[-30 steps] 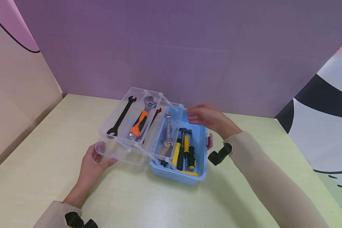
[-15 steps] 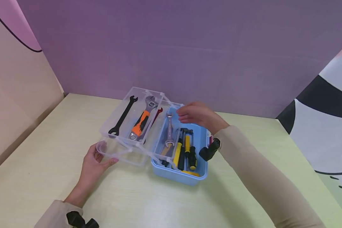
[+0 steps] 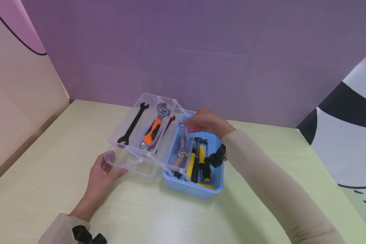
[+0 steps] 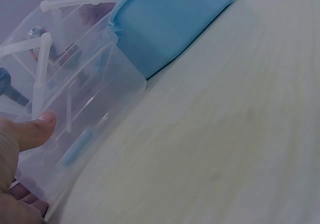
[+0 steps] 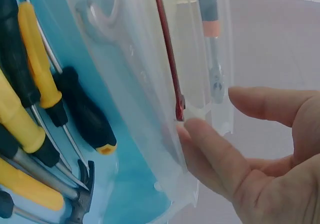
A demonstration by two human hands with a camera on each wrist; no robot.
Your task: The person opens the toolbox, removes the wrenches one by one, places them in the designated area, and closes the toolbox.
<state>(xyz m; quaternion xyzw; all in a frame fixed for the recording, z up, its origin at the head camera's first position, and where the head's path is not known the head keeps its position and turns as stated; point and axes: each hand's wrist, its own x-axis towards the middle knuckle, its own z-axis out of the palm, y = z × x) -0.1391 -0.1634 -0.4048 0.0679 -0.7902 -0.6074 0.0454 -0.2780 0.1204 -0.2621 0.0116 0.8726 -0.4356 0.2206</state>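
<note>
A blue toolbox [image 3: 190,189] stands opened, its clear trays [image 3: 166,159] folded out to the left. My left hand [image 3: 99,178] grips the clear lid [image 3: 144,170] at its front left corner, thumb on the near side. My right hand [image 3: 208,122] hovers over the back of the box, near a silver wrench [image 3: 183,139]. In the right wrist view, its fingertips [image 5: 195,129] are right at the tray wall beside a red wrench [image 5: 170,54], thumb apart and nothing between. A black wrench [image 3: 132,126] and an orange-handled adjustable wrench [image 3: 153,130] lie in the outer tray.
Inside the box lie a claw hammer [image 5: 82,199] and several yellow and black screwdrivers [image 5: 37,54]. The box rests on a pale wooden table [image 3: 134,217]. A purple backdrop [image 3: 186,54] rises right behind it.
My right hand has moved left across the back of the box, from its right side to above the silver wrench. My left hand has kept its grip on the lid.
</note>
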